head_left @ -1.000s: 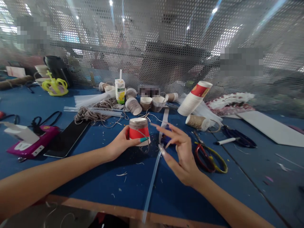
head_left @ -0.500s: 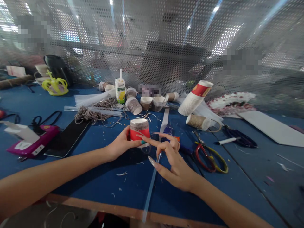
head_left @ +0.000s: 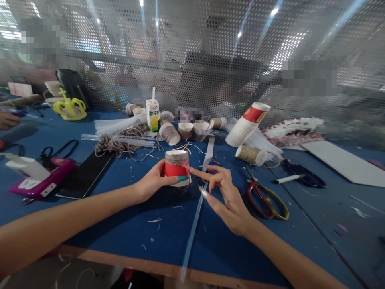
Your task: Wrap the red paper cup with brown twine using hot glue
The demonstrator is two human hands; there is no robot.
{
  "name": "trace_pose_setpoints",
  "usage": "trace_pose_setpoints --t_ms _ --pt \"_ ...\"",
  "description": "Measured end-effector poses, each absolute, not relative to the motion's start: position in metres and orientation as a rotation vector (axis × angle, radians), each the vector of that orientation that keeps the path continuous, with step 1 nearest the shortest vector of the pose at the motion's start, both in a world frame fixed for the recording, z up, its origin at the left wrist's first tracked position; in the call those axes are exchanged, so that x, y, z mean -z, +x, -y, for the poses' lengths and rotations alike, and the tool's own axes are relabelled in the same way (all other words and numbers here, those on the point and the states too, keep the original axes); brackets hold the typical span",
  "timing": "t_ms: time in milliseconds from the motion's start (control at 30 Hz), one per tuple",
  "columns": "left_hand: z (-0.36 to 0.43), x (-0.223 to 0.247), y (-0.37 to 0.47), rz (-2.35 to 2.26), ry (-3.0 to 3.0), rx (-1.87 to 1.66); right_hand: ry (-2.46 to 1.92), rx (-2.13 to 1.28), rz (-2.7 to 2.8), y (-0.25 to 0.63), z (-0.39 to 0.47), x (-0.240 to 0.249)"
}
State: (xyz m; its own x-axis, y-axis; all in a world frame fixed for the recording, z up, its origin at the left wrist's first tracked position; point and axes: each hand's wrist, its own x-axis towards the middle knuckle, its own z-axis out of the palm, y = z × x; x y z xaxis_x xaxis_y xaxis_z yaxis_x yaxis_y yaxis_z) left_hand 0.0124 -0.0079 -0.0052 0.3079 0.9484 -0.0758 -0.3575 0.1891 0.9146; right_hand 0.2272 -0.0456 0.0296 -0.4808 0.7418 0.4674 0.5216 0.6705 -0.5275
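My left hand [head_left: 153, 182] is wrapped round a red and white paper cup [head_left: 173, 170], its teal-nailed thumb lying across the front. Grey-brown cord [head_left: 177, 157] winds in several rows round the upper part of the cup, near the white opening. My right hand [head_left: 227, 200] is to the right of the cup, fingers apart. Its index fingertip reaches the cup's right side just below the cord; whether it touches cannot be made out. No object shows in the right hand. A clear flat strip [head_left: 192, 233] lies on the table under its fingers.
Scissors [head_left: 267, 200] lie right of my right hand. Behind are a cord spool [head_left: 251, 154], stacked paper cups [head_left: 246, 126], a drink carton [head_left: 152, 116] and tangled cord [head_left: 116, 144]. A phone [head_left: 87, 176] and a purple power strip [head_left: 49, 180] are left. Another person's hand [head_left: 8, 120] shows far left.
My right hand has shifted right and slightly up, uncovering more of the cup and the left thumb. Another person's hand has come in at the left edge. The left hand keeps its hold.
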Motion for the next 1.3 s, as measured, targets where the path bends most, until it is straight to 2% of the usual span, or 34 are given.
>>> trace_pose_setpoints --t_ms 200,333,567,967,1300 --pt "0.0061 0.0068 0.0126 -0.771 0.966 -1.062 -0.894 -0.291 2.041 0.2322 0.046 -0.0283" --pt "0.0062 0.0067 0.0132 -0.778 0.976 -1.057 -0.81 -0.406 2.143 0.2318 0.0471 -0.0278" --pt "0.0083 0.0023 0.0127 -0.742 0.985 -1.0 -0.977 -0.679 2.263 0.226 0.0476 -0.031" --pt "0.0066 0.0036 0.0103 -0.697 1.023 -0.995 -1.012 -0.679 2.035 0.2286 0.0459 -0.0307" --pt "0.0065 0.0017 0.0079 -0.646 1.025 -0.979 -0.899 -0.858 1.8 0.2283 0.0423 -0.0285"
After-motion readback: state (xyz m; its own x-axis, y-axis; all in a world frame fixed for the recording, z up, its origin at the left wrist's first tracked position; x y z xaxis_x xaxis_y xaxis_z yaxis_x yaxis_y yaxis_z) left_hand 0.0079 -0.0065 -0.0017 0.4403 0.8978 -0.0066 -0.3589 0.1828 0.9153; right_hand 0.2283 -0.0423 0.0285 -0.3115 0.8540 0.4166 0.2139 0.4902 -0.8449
